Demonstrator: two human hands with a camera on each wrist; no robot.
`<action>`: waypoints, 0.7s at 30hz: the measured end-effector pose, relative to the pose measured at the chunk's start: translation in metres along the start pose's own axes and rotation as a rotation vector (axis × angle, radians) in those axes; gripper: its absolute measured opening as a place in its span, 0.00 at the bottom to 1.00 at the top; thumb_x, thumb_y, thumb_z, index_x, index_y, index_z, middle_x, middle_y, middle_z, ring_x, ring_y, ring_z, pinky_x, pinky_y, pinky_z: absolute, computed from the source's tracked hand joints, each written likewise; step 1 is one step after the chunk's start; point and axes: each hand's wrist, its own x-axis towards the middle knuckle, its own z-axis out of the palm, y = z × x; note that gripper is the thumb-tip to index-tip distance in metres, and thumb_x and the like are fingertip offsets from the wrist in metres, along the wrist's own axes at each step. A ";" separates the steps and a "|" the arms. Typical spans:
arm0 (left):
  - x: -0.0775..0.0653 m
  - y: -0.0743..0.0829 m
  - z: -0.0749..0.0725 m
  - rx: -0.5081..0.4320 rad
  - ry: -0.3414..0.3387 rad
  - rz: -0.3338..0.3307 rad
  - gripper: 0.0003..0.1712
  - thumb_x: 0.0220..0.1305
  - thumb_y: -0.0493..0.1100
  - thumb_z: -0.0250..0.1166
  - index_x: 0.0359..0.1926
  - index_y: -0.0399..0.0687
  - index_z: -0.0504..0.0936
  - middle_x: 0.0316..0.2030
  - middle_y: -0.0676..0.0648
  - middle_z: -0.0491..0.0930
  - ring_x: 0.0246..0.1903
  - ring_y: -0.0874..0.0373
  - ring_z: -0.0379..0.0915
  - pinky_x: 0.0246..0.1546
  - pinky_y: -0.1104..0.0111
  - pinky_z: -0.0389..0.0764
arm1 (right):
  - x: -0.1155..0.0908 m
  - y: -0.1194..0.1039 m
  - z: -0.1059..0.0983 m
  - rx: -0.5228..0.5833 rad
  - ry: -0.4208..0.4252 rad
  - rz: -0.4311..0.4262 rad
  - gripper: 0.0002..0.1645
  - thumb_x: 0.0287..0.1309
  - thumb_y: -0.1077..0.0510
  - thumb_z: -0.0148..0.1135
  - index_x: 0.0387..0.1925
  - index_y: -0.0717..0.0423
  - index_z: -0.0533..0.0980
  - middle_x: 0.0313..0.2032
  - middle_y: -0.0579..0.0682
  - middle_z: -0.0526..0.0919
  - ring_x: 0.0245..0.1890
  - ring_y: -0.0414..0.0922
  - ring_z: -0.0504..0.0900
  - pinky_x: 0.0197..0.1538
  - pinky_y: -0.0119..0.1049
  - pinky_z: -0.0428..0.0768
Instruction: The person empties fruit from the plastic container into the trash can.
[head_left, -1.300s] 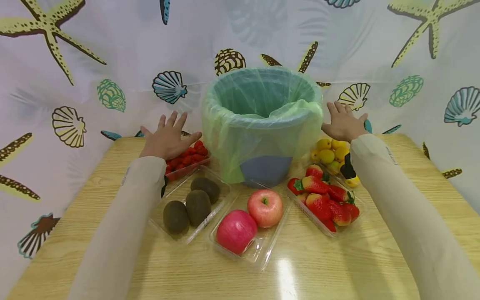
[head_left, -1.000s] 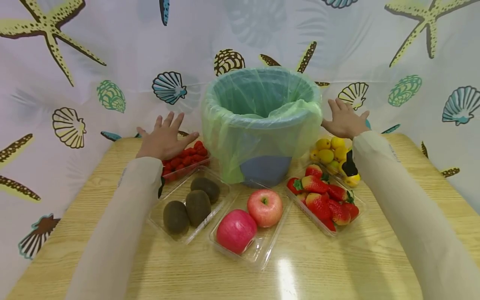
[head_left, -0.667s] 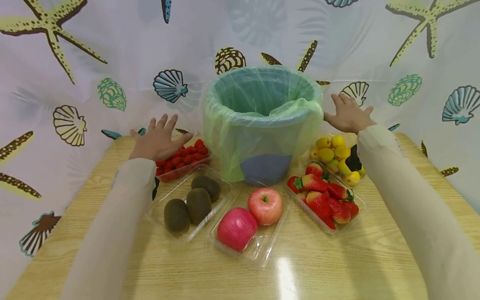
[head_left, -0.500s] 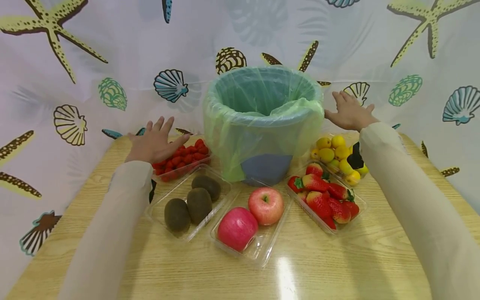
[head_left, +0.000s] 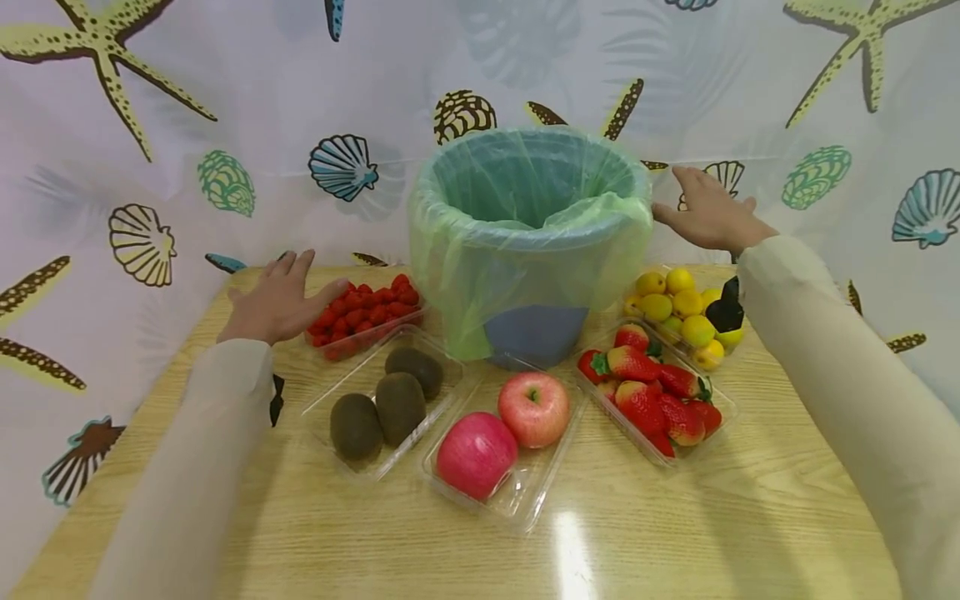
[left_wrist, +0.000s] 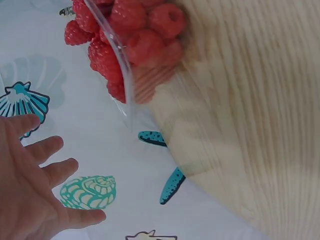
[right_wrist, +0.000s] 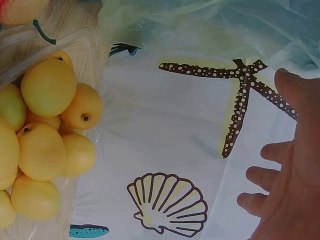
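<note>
The near side of the bin (head_left: 536, 329) hides its floor. Whether the right hand (head_left: 708, 212) touches the bag (head_left: 465, 275) with its thumb cannot be told. In the head view, a black strap (head_left: 725, 310) covers some of the yellow fruit (head_left: 686, 302), while the left sleeve (head_left: 187, 467) and right sleeve (head_left: 847, 383) run out of the picture. The left wrist view cuts off the left hand (left_wrist: 30, 185) and the raspberries (left_wrist: 142, 47); the right wrist view crops the right hand, yellow fruit and bag.
</note>
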 end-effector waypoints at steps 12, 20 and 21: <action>-0.009 -0.016 0.006 -0.060 -0.040 -0.057 0.61 0.57 0.81 0.33 0.75 0.42 0.34 0.71 0.26 0.37 0.68 0.27 0.37 0.54 0.23 0.40 | -0.006 -0.004 -0.013 0.001 0.005 -0.041 0.48 0.69 0.34 0.33 0.74 0.57 0.31 0.74 0.64 0.30 0.73 0.65 0.35 0.58 0.79 0.31; -0.015 -0.021 0.010 -0.069 -0.055 -0.060 0.58 0.61 0.78 0.32 0.74 0.39 0.33 0.70 0.24 0.39 0.66 0.23 0.42 0.56 0.26 0.49 | -0.006 -0.011 -0.023 0.021 0.006 -0.074 0.47 0.69 0.36 0.32 0.74 0.56 0.29 0.74 0.63 0.30 0.73 0.65 0.35 0.58 0.79 0.33; -0.016 -0.022 0.011 -0.069 -0.060 -0.062 0.58 0.62 0.78 0.31 0.74 0.38 0.33 0.70 0.24 0.39 0.65 0.23 0.42 0.56 0.27 0.51 | -0.007 -0.012 -0.024 0.021 0.003 -0.079 0.47 0.69 0.36 0.31 0.74 0.56 0.29 0.74 0.63 0.30 0.73 0.65 0.36 0.58 0.79 0.34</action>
